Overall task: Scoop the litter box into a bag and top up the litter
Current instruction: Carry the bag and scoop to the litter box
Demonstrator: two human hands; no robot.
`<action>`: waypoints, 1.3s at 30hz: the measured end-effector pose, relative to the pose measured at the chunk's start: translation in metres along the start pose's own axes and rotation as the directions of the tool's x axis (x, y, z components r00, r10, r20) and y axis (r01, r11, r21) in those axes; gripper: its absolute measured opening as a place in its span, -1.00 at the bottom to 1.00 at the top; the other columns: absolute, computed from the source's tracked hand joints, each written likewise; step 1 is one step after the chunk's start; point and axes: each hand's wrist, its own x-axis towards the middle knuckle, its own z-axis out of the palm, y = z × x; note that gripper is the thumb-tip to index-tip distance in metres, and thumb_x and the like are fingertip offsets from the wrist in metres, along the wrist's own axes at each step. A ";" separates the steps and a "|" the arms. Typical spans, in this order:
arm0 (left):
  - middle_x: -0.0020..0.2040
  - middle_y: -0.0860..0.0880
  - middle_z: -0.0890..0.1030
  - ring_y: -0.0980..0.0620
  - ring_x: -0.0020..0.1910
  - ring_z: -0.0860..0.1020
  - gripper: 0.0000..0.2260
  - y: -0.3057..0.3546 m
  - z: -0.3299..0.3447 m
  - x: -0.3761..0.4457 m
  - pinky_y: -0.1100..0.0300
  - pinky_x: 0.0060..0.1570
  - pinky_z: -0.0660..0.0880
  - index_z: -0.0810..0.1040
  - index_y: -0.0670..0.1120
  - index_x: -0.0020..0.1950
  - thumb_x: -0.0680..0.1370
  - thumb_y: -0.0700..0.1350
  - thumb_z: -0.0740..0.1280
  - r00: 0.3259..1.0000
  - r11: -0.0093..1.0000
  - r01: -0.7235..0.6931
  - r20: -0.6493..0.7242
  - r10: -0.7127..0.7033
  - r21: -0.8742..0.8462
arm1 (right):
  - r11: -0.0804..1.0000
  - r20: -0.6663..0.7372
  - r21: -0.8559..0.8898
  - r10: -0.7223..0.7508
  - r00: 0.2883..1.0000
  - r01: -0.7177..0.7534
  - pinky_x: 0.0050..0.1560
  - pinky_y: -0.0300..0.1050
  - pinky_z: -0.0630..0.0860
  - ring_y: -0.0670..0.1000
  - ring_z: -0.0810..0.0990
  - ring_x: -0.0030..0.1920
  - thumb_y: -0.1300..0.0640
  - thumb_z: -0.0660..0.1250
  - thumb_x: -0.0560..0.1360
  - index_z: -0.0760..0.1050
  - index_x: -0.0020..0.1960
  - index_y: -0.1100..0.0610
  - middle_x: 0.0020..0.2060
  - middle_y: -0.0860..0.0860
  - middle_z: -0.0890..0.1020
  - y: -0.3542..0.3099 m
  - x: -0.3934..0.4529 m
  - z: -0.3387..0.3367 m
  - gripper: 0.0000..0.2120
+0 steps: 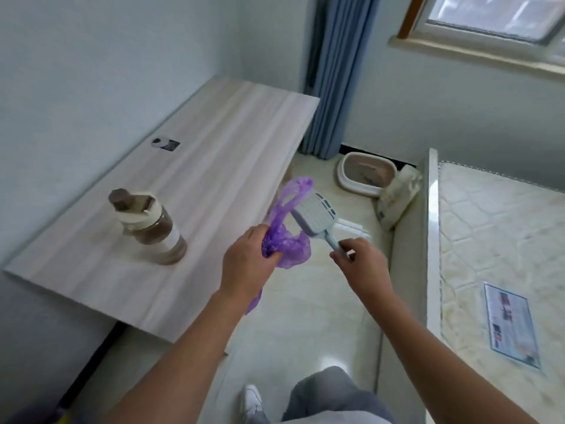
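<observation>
The left hand curls around a crumpled, thin purple plastic bag, bunching it in the fist near the centre of view, with loose film rising toward 12 o'clock and a tail hanging under the wrist. At 3 o'clock of it, the right hand pinches the handle of a pale blue slotted plastic litter scoop between thumb and fingertips, the scoop head tilted up just beside the bag. Far off at 1 o'clock, a white oval litter box with sandy litter sits on the glossy tiled floor, a cream sack of litter leaning against its right side. At 9 o'clock, a brown-filled clear jar stands on a pale wood-grain table. A quilted bare mattress lies at 3 o'clock.
</observation>
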 end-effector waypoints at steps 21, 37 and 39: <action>-0.20 0.08 0.56 0.09 -0.27 0.52 -0.83 0.122 0.184 0.269 0.33 -0.37 0.35 0.52 0.01 -0.01 0.47 -0.04 0.45 0.976 1.000 -0.011 0.217 0.016 -0.022 | 0.959 -0.163 0.127 0.272 0.948 -0.253 -0.18 -0.12 0.48 -0.07 0.55 -0.23 0.02 0.47 0.45 0.66 -0.01 0.07 -0.23 -0.07 0.60 0.177 0.251 -0.083 -0.84; -0.18 0.08 0.58 0.05 -0.24 0.55 -0.81 0.117 0.305 0.516 0.13 -0.26 0.52 0.54 0.03 0.02 0.46 -0.04 0.46 0.897 0.987 -0.161 0.417 0.148 -0.006 | 0.886 -0.232 0.086 0.462 0.856 -0.455 -0.19 -0.18 0.36 -0.03 0.56 -0.18 0.02 0.43 0.48 0.64 -0.01 0.07 -0.17 -0.03 0.64 0.206 0.453 -0.073 -0.85; -0.18 0.07 0.58 0.02 -0.23 0.56 -0.83 0.121 0.316 0.540 0.10 -0.27 0.52 0.54 0.02 0.01 0.46 -0.03 0.45 0.885 0.985 -0.172 0.439 0.156 -0.005 | 0.872 -0.240 0.098 0.488 0.839 -0.479 -0.21 -0.18 0.34 -0.04 0.54 -0.20 0.03 0.42 0.49 0.64 -0.02 0.08 -0.17 -0.02 0.65 0.206 0.472 -0.075 -0.86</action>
